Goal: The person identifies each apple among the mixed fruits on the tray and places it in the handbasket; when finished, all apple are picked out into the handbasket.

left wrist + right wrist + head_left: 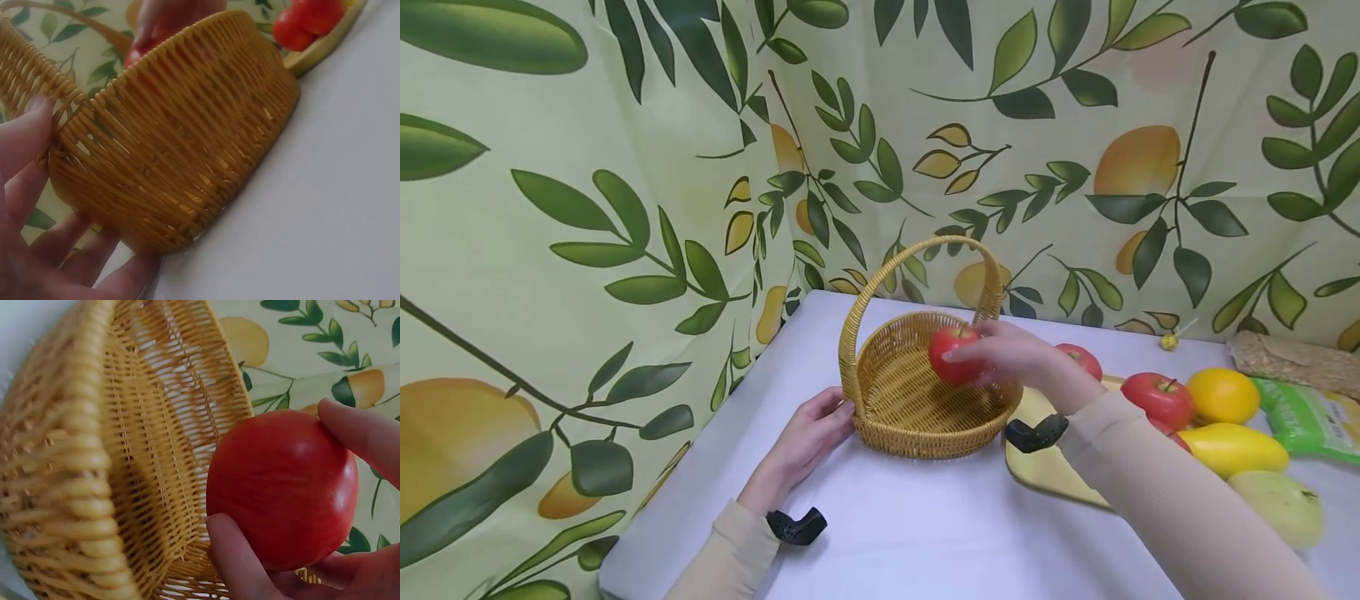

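Observation:
A golden wicker basket (917, 442) with a tall arched handle stands on the white table. At its left side, my left hand (808, 437) holds it near the foot of the handle; in the left wrist view the thumb (31, 128) lies by the handle and the other fingers bear against the woven side. My right hand (1011, 354) grips a red apple (952, 357) over the basket's right part. Thumb and fingers hold the apple (281, 487) from opposite sides in the right wrist view, with the woven inside of the basket beside it.
Right of the basket lies a yellowish tray (1060, 479), partly behind my right arm. Beyond it are red apples (1157, 400), an orange (1223, 396), a yellow mango (1240, 448), a pale green round fruit (1277, 504) and a green packet (1303, 417). A leaf-print cloth (880, 225) hangs behind.

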A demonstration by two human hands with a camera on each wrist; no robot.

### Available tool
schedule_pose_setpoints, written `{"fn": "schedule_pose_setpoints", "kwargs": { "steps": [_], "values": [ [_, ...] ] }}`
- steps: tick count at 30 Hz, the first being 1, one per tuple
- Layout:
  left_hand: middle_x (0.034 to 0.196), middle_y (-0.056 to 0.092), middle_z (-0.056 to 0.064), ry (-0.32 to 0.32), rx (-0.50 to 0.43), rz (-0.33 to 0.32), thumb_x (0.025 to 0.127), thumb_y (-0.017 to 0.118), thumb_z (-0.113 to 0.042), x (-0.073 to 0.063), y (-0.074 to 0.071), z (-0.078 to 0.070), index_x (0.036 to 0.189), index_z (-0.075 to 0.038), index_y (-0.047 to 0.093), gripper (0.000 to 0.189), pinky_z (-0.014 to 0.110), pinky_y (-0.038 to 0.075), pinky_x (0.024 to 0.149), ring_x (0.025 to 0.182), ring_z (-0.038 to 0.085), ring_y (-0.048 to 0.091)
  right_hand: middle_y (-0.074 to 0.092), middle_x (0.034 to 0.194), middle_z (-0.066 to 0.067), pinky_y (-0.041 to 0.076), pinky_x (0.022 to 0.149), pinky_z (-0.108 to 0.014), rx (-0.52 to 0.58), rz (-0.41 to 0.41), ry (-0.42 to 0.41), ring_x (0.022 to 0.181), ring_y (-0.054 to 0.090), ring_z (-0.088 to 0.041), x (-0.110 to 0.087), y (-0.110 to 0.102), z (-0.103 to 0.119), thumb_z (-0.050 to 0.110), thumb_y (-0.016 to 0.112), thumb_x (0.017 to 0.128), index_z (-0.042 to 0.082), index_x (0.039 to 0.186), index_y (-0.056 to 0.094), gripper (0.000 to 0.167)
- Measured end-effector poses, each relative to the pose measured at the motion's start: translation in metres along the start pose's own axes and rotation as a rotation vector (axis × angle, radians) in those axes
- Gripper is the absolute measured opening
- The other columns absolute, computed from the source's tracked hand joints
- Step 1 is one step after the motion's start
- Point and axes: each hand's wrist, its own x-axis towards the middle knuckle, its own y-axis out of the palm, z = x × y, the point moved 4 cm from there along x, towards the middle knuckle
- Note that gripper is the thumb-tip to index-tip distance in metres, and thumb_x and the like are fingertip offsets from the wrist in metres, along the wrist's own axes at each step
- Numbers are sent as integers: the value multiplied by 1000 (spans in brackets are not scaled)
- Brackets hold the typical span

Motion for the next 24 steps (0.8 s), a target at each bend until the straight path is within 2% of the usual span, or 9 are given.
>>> {"fn": "schedule_pose_setpoints", "kwargs": {
  "steps": [4, 9, 18, 24],
  "values": [
    [144, 42, 30, -4, 5, -10, 104, 60, -12, 2, 1, 0, 134, 14, 49, 41, 39, 47, 110, 136, 40, 46, 49, 139, -22, 57, 96, -45, -3, 11, -10, 122, 54, -37, 4, -1, 3, 33, 80, 89, -1, 148, 36, 81],
    [139, 47, 25, -23, 0, -30, 103, 62, -12, 1, 0, -1, 130, 9, 54, 34, 40, 47, 109, 133, 37, 49, 52, 136, -20, 57, 95, -46, -61, -26, -13, 121, 53, -36, 13, 2, 6, 37, 82, 87, 1, 144, 41, 79],
    [143, 44, 28, -36, 18, -28, 103, 62, -12, 1, 1, 0, 134, 14, 49, 43, 41, 47, 110, 130, 30, 52, 51, 136, -19, 53, 102, -49, -56, -64, 25, 126, 50, -37, 31, 4, 6, 37, 88, 81, 3, 142, 41, 84],
    [142, 43, 29, -31, 28, -15, 104, 62, -13, -1, 1, -2, 135, 15, 47, 45, 41, 46, 110, 132, 34, 50, 54, 134, -20, 52, 104, -48, -49, -63, 11, 123, 53, -37, 44, 8, 6, 35, 85, 84, -2, 141, 43, 80]
  ]
}}
